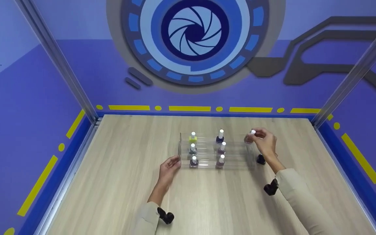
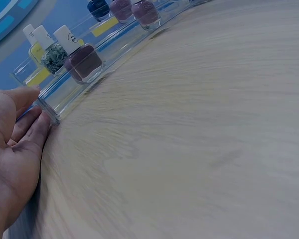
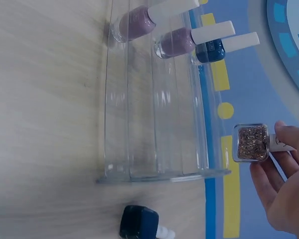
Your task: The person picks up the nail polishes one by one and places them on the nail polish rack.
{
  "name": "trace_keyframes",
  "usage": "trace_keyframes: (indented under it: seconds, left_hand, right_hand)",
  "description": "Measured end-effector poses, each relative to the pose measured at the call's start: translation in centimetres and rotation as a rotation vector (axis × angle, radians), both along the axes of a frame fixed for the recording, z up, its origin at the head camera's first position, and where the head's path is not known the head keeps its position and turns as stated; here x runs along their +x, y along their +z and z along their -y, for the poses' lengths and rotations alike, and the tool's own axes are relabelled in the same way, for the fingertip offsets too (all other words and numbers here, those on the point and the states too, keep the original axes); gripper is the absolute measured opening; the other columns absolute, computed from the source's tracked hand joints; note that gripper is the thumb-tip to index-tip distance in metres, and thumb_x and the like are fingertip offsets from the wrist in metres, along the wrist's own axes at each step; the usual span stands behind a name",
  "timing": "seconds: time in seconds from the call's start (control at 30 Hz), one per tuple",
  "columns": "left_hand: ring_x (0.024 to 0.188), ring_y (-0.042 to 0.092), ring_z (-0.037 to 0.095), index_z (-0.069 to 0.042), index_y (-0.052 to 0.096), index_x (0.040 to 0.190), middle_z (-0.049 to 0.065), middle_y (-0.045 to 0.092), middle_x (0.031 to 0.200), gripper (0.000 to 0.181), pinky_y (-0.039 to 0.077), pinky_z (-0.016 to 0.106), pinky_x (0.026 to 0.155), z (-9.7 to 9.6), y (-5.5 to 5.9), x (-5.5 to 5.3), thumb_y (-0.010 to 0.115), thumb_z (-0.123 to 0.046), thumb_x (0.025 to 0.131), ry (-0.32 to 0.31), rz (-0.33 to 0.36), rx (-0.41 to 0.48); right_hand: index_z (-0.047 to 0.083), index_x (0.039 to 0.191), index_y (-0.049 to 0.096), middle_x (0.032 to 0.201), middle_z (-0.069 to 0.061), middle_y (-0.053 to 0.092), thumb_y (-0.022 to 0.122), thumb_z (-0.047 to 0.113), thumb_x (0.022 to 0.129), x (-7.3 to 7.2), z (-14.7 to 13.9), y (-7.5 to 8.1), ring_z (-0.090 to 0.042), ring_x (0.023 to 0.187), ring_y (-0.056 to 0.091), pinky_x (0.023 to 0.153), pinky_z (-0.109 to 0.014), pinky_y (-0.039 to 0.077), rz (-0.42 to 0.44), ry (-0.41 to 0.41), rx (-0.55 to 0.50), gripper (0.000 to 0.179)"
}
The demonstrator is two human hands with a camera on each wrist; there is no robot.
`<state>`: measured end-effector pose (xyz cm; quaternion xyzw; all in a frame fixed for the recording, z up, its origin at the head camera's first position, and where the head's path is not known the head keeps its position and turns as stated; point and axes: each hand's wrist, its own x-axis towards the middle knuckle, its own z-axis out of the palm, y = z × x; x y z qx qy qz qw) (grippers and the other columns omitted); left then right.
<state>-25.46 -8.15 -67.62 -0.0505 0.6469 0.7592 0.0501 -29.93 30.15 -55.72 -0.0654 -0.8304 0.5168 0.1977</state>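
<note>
A clear tiered rack [image 1: 237,164] stands on the table with nail polish bottles in two columns. My right hand [image 1: 265,142] pinches the white cap of a glittery copper nail polish bottle [image 3: 252,143], at the right end of the rack's back tier. My left hand [image 1: 169,171] touches the rack's left end panel, thumb and fingers against its edge [image 2: 49,110]. The left column holds a yellow bottle [image 1: 193,138], a speckled bottle [image 2: 54,58] and a dark mauve bottle [image 2: 84,63]. In the middle column are a dark blue bottle [image 3: 210,51] and two mauve bottles [image 3: 178,43].
One dark bottle [image 3: 138,222] is on the table just right of the rack, partly below my right hand. The wooden table [image 1: 126,147] ends at a blue patterned back wall [image 1: 86,78], with metal posts [image 1: 60,65] at both corners.
</note>
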Motion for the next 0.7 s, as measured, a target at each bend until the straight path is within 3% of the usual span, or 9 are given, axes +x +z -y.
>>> trace_keyframes:
  seconds: [0.2,0.43,0.57,0.7]
  left_hand:
    - [0.138,0.055,0.033,0.003,0.056,0.139,0.023,0.057,0.147,0.044,0.054,0.029,0.109,0.0,0.0,0.0,0.067,-0.012,0.099,-0.003,-0.001,-0.018]
    - [0.134,0.059,0.029,0.003,0.058,0.137,0.022,0.059,0.145,0.042,0.055,0.027,0.108,0.0,0.0,-0.3,0.067,-0.014,0.099,0.001,-0.018,-0.039]
    - [0.136,0.058,0.031,0.003,0.058,0.137,0.023,0.058,0.146,0.042,0.054,0.028,0.109,0.1,-0.1,-0.3,0.067,-0.013,0.099,0.001,-0.015,-0.024]
    - [0.139,0.055,0.032,0.001,0.058,0.138,0.021,0.057,0.148,0.042,0.053,0.029,0.111,0.1,-0.2,-0.3,0.066,-0.014,0.100,-0.004,0.004,-0.030]
  right_hand:
    - [-0.005,0.108,0.072,0.105,-0.026,0.075,0.077,0.000,0.088,-0.7,0.8,-1.1,-0.002,0.084,0.067,0.069,-0.002,0.050,-0.011,-0.031,-0.021,0.022]
    - [-0.005,0.106,0.073,0.105,-0.027,0.075,0.080,0.000,0.084,-1.3,1.5,-1.2,0.007,0.078,0.063,0.067,-0.002,0.050,-0.001,-0.017,-0.033,0.023]
    - [-0.004,0.106,0.073,0.106,-0.025,0.075,0.079,0.001,0.085,-1.5,1.9,-1.2,-0.006,0.085,0.069,0.067,-0.002,0.049,0.030,-0.007,-0.011,0.023]
    - [-0.004,0.105,0.073,0.104,-0.025,0.076,0.080,0.001,0.084,-1.7,2.3,-1.7,-0.005,0.083,0.069,0.069,-0.002,0.051,0.045,0.006,-0.008,0.023]
